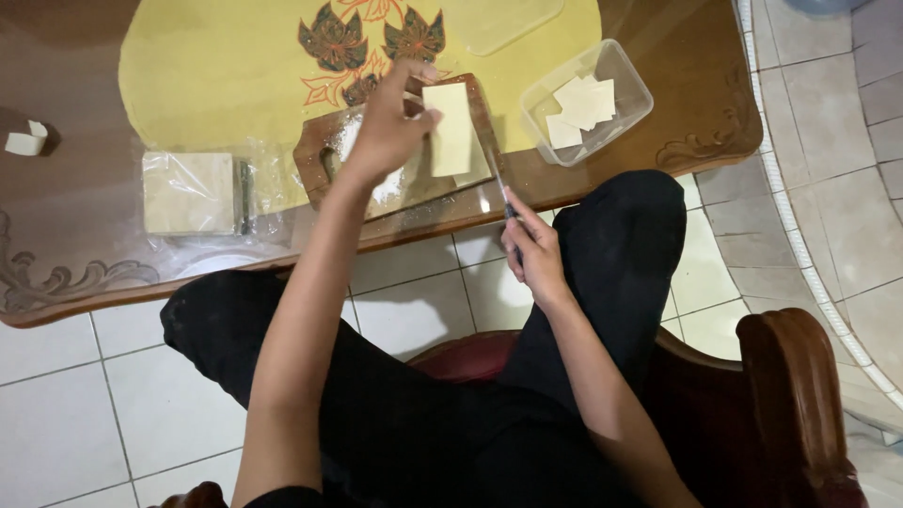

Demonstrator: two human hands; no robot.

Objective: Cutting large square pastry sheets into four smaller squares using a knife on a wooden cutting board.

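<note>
L hand [388, 127] pinches pale dough sheet [450, 127] over floured board [324, 150] — R hand [534, 249] fingers grip, prob., a knife [496, 174].

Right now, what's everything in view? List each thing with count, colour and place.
Wooden cutting board: one, brown, floured, table centre.
Pale rectangular dough sheet: one, cream, on board.
Clear plastic container: one, right of board, cut sheets inside.
Plastic-wrapped stack of dough sheets: one, cream, left of board.
Yellow patterned cloth: one, under board.
Knife: one, board's right edge.
Wooden chair: one, brown, lower right.
Left hand: grip on sheet.
Right hand: grip on knife.
</note>
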